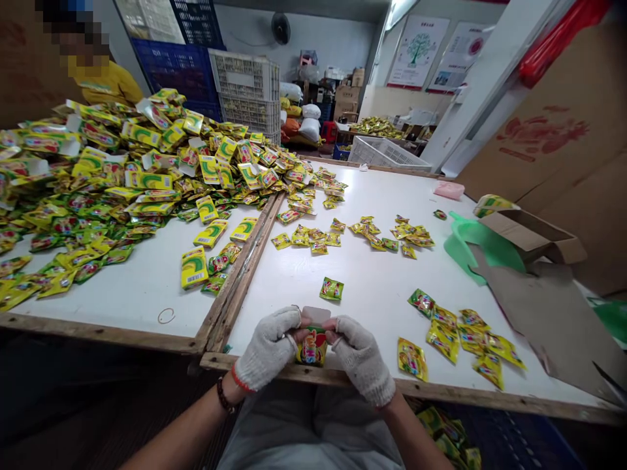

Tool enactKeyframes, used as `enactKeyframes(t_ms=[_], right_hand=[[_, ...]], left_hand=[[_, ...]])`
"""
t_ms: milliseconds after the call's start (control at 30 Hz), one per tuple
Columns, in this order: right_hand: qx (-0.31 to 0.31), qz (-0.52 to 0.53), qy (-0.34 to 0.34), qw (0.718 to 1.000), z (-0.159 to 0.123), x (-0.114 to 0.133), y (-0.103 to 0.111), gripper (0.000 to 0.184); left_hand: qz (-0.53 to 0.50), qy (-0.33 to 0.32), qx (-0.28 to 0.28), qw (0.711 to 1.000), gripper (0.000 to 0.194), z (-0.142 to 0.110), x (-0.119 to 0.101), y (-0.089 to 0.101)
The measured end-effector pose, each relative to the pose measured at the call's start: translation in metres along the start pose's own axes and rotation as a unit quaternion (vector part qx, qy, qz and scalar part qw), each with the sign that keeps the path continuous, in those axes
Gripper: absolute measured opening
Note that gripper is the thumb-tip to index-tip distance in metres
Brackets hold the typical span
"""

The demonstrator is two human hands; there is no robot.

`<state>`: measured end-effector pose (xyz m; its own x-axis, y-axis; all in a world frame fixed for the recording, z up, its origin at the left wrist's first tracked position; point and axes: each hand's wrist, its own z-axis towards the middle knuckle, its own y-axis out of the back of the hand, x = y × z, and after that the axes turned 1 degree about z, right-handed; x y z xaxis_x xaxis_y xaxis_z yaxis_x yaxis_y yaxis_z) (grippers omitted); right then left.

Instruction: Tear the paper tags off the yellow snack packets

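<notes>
Both my hands wear white knit gloves and meet at the near edge of the white table (372, 287). My left hand (268, 347) and my right hand (361, 358) are closed together on a small yellow carton (312, 344) with its top flap raised. A single green and yellow sachet (332, 288) lies just beyond them. Several more sachets (458, 339) lie to the right of my right hand. Another scatter of sachets (353, 234) sits farther out on the table.
A large heap of flat yellow cartons and sachets (117, 176) covers the left table. A person in a yellow shirt (105, 81) sits behind it. A green scoop (473, 245), an open cardboard box (531, 235), plastic crates (245, 85) and a rubber band (165, 316) are nearby.
</notes>
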<state>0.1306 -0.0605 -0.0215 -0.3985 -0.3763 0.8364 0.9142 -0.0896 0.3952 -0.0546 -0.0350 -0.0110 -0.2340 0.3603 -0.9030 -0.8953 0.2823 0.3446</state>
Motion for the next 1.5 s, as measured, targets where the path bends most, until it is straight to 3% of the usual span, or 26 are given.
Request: enactKeyframes(t_ms=[100, 200, 400, 633, 800, 933, 1000, 1100, 1233, 1367, 1500], right_hand=[[0.014, 0.042, -0.051, 0.998, 0.01, 0.003, 0.0, 0.011], [0.021, 0.075, -0.058, 0.995, 0.017, 0.001, -0.003, 0.03], [0.074, -0.04, 0.083, 0.993, 0.015, 0.002, 0.0, 0.027], [0.098, -0.036, -0.02, 0.994, 0.023, 0.02, 0.01, 0.021], [0.128, -0.025, -0.007, 0.991, 0.028, 0.022, 0.012, 0.023], [0.155, -0.056, -0.034, 0.986, 0.033, 0.023, 0.016, 0.023], [0.169, -0.065, -0.017, 0.983, 0.033, 0.022, 0.018, 0.023], [0.185, -0.066, 0.082, 0.977, 0.025, 0.016, 0.021, 0.031], [0.192, -0.135, 0.22, 0.947, 0.0, 0.005, 0.023, 0.051], [0.146, -0.191, 0.251, 0.938, -0.017, 0.0, 0.02, 0.064], [0.116, -0.165, 0.231, 0.952, -0.014, -0.001, 0.007, 0.058]], left_hand=[[-0.043, 0.047, 0.018, 0.998, 0.015, 0.006, -0.004, 0.003], [-0.077, 0.08, 0.007, 0.994, 0.036, 0.008, -0.003, 0.003], [-0.031, 0.048, 0.055, 0.997, 0.023, 0.011, -0.013, 0.008], [0.025, 0.07, 0.107, 0.992, 0.023, 0.022, -0.02, 0.018], [0.07, 0.003, 0.112, 0.991, 0.027, 0.021, -0.015, 0.022], [0.092, 0.007, 0.141, 0.986, 0.029, 0.025, -0.015, 0.026], [0.106, -0.001, 0.152, 0.983, 0.031, 0.026, -0.016, 0.028], [0.147, -0.074, 0.168, 0.972, 0.027, 0.021, -0.015, 0.03], [0.247, -0.219, 0.179, 0.927, 0.019, 0.007, -0.012, 0.032], [0.313, -0.299, 0.155, 0.888, 0.027, -0.007, -0.006, 0.031], [0.4, -0.3, 0.135, 0.855, 0.027, -0.016, -0.006, 0.026]])
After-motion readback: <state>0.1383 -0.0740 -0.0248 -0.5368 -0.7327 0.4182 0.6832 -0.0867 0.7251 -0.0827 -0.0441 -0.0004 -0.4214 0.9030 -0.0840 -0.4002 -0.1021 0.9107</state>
